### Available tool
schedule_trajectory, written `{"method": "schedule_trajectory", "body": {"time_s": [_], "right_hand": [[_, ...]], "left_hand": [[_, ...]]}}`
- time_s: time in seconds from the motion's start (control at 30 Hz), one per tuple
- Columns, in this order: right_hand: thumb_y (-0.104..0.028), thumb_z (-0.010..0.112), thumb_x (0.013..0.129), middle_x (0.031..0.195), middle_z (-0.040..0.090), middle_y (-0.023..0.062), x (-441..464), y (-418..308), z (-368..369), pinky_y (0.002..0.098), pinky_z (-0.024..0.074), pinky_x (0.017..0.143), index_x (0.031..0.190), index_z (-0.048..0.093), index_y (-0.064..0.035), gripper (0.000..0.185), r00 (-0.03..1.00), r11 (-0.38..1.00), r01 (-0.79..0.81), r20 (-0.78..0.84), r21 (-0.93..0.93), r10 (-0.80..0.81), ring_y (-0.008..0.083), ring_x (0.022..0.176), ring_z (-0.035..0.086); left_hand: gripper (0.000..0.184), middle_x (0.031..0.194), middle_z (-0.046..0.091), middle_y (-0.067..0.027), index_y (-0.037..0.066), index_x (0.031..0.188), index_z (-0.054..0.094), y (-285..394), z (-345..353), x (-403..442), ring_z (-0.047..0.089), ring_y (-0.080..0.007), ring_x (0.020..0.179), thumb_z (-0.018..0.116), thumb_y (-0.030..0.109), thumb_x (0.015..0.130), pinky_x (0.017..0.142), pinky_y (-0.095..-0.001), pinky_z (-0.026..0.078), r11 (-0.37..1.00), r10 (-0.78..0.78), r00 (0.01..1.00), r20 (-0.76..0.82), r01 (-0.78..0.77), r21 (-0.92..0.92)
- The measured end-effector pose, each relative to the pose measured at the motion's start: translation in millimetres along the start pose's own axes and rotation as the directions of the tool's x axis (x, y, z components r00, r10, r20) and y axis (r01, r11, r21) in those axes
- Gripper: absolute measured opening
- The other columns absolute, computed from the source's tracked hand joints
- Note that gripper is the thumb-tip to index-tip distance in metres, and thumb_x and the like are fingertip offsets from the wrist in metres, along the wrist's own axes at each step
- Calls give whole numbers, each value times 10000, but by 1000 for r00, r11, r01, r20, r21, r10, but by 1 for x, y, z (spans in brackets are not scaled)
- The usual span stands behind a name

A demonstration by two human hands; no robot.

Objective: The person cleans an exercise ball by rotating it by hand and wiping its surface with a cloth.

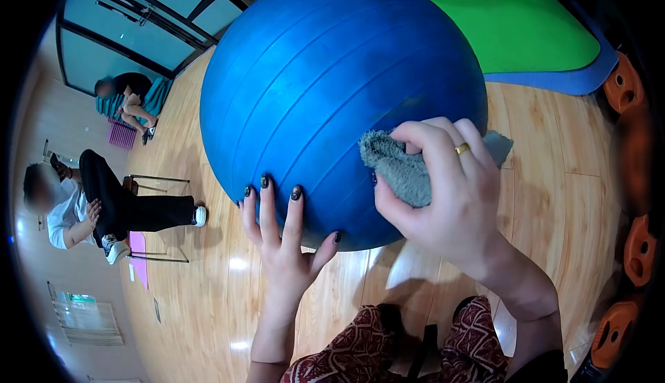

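Note:
A large blue exercise ball (312, 85) with ridged lines fills the middle of the view, resting over the wooden floor. My left hand (284, 244) lies on its lower left side with the fingers spread and nothing held. On the lower right side of the ball, my right hand (450, 182) is closed round a grey fluffy cloth (405, 175), which touches the ball's surface. One end of the cloth sticks out to the right behind my fingers. A gold ring is on a finger of my right hand.
Green and blue mats (512, 30) lie at the upper right. Orange weight plates (613, 334) line the right edge. One person (104, 210) sits on a chair at the left; another person (131, 88) sits farther back near glass doors. Wooden floor (554, 154) surrounds the ball.

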State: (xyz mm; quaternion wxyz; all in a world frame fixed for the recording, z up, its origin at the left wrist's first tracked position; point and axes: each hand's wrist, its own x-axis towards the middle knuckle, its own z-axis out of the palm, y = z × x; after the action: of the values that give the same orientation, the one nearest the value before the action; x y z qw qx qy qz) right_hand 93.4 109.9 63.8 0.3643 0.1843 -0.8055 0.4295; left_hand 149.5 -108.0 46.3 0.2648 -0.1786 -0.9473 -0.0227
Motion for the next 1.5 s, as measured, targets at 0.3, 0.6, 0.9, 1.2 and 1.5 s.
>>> {"method": "schedule_trajectory", "body": {"time_s": [0.3,0.6,0.9,1.2,1.5], "right_hand": [[-51,673,652,791,576,69,12,3,-4,324,449,634,798,607,-52,160,999,984,-11,-54,-177,2,249,727,546],[-49,670,615,781,559,75,3,4,-4,313,432,611,808,587,-45,210,999,982,15,-39,-187,-22,225,701,530],[-6,646,634,770,562,86,10,14,-14,345,440,630,827,592,-54,205,999,971,-50,-22,-235,47,267,709,542],[4,640,641,767,554,77,6,10,-15,339,432,621,807,588,-55,183,999,987,-33,-17,-157,31,248,693,537],[-21,668,612,764,556,58,-5,-9,-11,310,425,571,812,615,-75,213,997,987,54,70,-153,-43,233,667,507]], "left_hand": [[715,1430,206,-240,163,1354,363,9,21,-36,156,-501,1292,635,446,756,1000,-673,131,1000,11,998,-65,-11,1],[787,1425,168,-243,184,1377,308,5,14,-65,126,-496,1296,610,566,759,982,-668,190,998,-39,999,-22,40,39],[973,1445,90,-266,207,1403,250,10,14,-56,100,-521,1294,738,556,637,980,-666,172,997,10,999,31,-12,76],[971,1445,88,-304,193,1420,225,18,3,-45,81,-536,1306,755,480,658,988,-657,167,998,41,989,139,-47,42],[849,1466,85,-268,111,1381,309,34,2,-35,58,-547,1306,753,338,694,1003,-647,156,999,44,988,148,-41,-25]]}}
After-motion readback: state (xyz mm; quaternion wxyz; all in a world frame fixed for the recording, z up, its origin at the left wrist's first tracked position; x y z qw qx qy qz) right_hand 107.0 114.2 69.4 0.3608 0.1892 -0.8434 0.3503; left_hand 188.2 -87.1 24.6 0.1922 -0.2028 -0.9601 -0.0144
